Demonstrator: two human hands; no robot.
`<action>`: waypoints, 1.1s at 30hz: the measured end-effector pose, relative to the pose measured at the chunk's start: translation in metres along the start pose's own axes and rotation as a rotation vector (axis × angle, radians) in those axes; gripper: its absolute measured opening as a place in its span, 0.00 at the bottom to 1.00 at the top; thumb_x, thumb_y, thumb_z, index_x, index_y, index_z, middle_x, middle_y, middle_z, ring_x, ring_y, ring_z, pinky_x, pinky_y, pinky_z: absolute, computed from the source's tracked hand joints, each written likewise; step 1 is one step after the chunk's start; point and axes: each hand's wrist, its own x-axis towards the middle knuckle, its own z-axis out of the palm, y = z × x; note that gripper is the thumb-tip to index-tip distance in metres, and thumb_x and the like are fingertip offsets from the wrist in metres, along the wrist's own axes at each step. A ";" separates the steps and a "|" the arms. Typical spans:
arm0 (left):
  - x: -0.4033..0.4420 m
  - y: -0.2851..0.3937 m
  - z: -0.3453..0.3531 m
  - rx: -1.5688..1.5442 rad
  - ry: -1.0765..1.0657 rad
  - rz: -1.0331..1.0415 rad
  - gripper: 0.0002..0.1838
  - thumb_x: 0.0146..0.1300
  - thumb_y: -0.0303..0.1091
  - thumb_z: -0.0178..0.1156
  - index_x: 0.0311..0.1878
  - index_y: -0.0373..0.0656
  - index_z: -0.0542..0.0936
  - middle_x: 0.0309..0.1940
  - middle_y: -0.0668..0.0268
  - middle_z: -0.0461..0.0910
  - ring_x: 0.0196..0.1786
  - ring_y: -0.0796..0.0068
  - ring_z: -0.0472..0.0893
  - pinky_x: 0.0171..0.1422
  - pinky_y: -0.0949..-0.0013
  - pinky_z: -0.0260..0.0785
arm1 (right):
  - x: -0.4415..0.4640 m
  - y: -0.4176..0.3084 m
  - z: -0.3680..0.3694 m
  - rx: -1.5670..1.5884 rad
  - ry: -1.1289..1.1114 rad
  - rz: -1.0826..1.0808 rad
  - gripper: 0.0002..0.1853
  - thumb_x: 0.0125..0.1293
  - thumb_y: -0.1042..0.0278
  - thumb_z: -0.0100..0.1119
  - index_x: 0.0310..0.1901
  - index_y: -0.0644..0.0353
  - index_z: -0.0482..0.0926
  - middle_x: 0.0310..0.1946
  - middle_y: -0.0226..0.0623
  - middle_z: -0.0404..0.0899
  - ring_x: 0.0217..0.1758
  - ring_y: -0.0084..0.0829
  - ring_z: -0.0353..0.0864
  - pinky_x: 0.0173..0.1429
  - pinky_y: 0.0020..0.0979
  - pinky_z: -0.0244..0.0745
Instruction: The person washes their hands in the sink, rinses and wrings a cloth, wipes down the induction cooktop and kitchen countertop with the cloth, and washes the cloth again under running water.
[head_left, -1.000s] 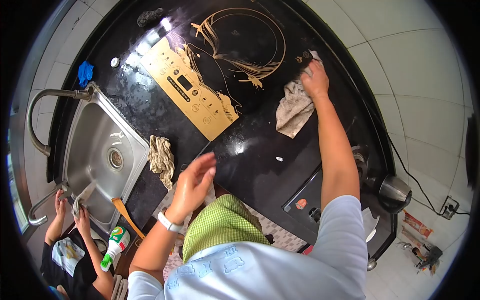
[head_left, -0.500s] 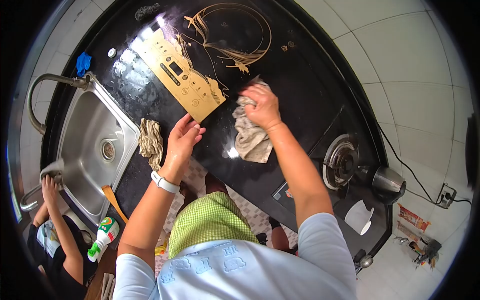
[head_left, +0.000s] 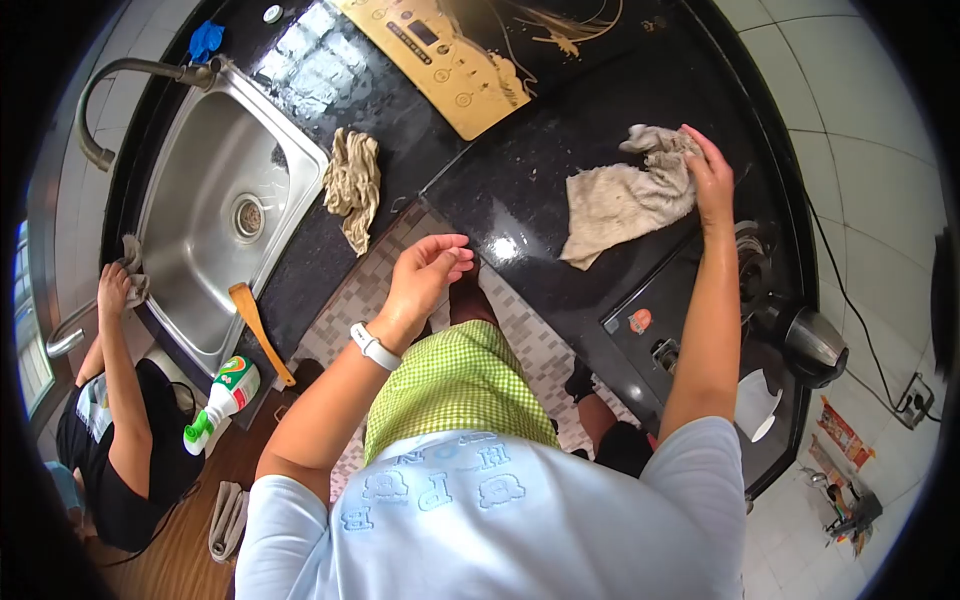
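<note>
A greyish, crumpled rag lies spread on the black countertop. My right hand grips its bunched far-right end, beside the gas stove. My left hand hangs over the floor gap in front of the counter edge, fingers curled in toward the thumb, with nothing visible in them. Beyond it, a gold control panel with a small dark display lies at the top of the view, apart from both hands. A second, beige rag sits crumpled by the sink, left of my left hand.
A steel sink with a tap is on the left. Near it are a wooden spatula and a spray bottle. Another person's hand holds a grey cloth at the sink's edge. A metal kettle stands at right.
My right hand has moved right with the rag, which is now more spread out. My left hand has come away from the gold panel's corner. The view has shifted.
</note>
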 end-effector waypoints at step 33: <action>-0.050 -0.079 -0.068 -0.937 -0.190 -0.053 0.12 0.63 0.44 0.50 0.33 0.45 0.74 0.42 0.61 0.78 0.49 0.61 0.76 0.59 0.58 0.65 | -0.213 0.013 0.295 0.644 0.091 0.355 0.13 0.58 0.70 0.57 0.44 0.65 0.76 0.38 0.32 0.78 0.39 0.23 0.77 0.45 0.25 0.71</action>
